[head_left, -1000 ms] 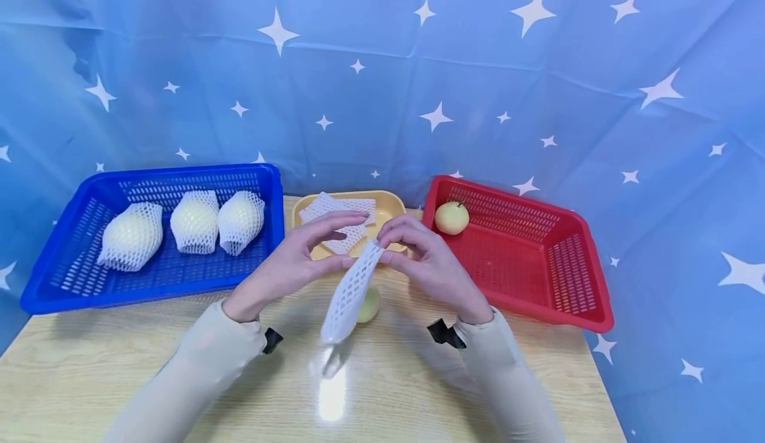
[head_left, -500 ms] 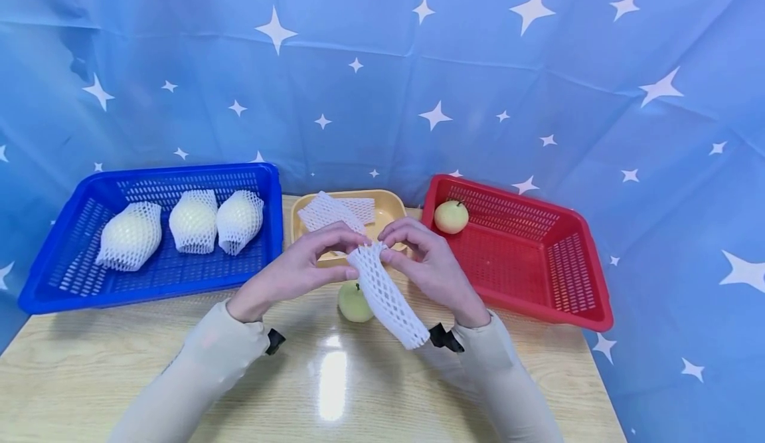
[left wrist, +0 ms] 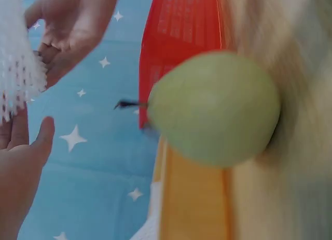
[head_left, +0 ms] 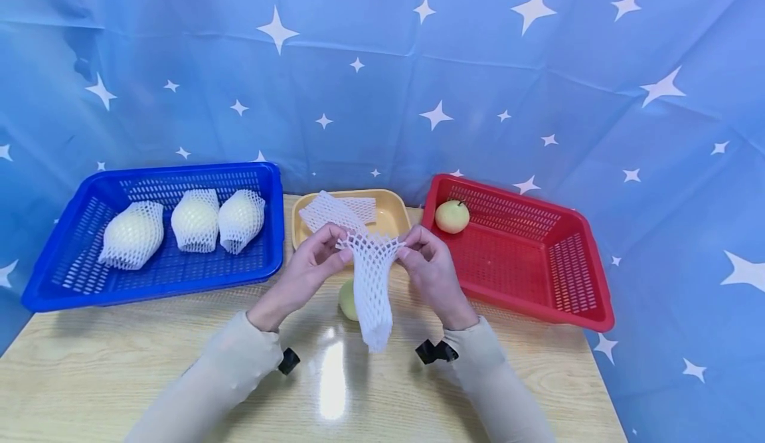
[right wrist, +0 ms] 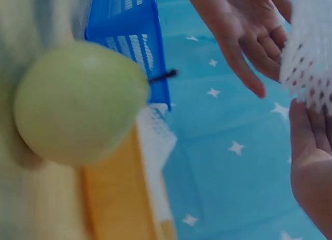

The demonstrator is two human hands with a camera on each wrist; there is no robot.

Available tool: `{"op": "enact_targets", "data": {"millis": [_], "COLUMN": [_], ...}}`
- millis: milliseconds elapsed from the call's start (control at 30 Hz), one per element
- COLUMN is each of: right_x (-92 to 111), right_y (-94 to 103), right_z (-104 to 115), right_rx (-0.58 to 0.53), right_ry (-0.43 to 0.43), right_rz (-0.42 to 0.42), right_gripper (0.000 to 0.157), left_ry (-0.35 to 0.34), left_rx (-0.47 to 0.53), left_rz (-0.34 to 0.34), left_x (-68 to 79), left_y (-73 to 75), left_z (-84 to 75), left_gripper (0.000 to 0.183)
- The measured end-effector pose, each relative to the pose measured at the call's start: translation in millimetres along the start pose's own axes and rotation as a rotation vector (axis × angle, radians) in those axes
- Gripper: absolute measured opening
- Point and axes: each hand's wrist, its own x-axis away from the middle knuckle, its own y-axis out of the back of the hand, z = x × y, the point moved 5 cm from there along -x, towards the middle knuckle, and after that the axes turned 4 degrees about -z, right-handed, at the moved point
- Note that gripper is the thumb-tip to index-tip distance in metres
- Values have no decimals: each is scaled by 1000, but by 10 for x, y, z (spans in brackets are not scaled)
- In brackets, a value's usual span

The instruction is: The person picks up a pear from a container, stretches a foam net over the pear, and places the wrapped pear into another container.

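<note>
A white foam fruit net (head_left: 373, 287) hangs between the two hands, its upper rim stretched wide and its lower end narrow. My left hand (head_left: 311, 270) pinches the rim on the left side. On the right side, my right hand (head_left: 430, 267) pinches the same rim between thumb and fingers. Behind the net, partly hidden by it, a pale green pear (head_left: 347, 300) stands on the table. Both wrist views show this pear (left wrist: 215, 109) large and close, its dark stem up, with the net (right wrist: 311, 58) at the frame edge.
At left, a blue basket (head_left: 179, 289) holds 3 netted pears (head_left: 196, 220). A yellow tray (head_left: 394, 212) with flat foam nets (head_left: 335, 212) stands behind the hands. The red basket (head_left: 514, 257) at right holds one bare pear (head_left: 452, 217). A starry curtain (head_left: 382, 97) hangs behind the table.
The net has swung from slanting left, to slanting right, to hanging nearly straight down. My left hand, earlier apart from the net, now pinches its rim, and the opening is stretched wider.
</note>
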Motion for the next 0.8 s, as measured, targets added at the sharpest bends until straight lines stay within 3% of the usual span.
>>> {"op": "enact_targets", "data": {"millis": [133,200,300,400,567,800], "right_x": [1,11,32,57,75,92], "right_y": [-33,-56,-86,-111,-158,-161], "right_z": [-125,-160,-203,-247,-344,-406], "right_rx": [-265,-312,-298,-252,-151,-89], "right_ry": [-55,-79,-141,-237,-385,-400], "right_rz": [4,19,69,130,205,164], "right_gripper": [14,13,9,7,22,12], "left_ry": [-10,-17,-17,-5,27,109], "left_rx": [295,425,488,488,432,313], "left_rz": [-28,-31,-47,-58,-58,-74], "left_x": [-22,-41,-60,-58,-6,124], "left_y": [-38,-58,-68,-62,-48,-67], "left_z": [92,111,123,129,211,340], "left_gripper": [14,14,13,11,9,5]}}
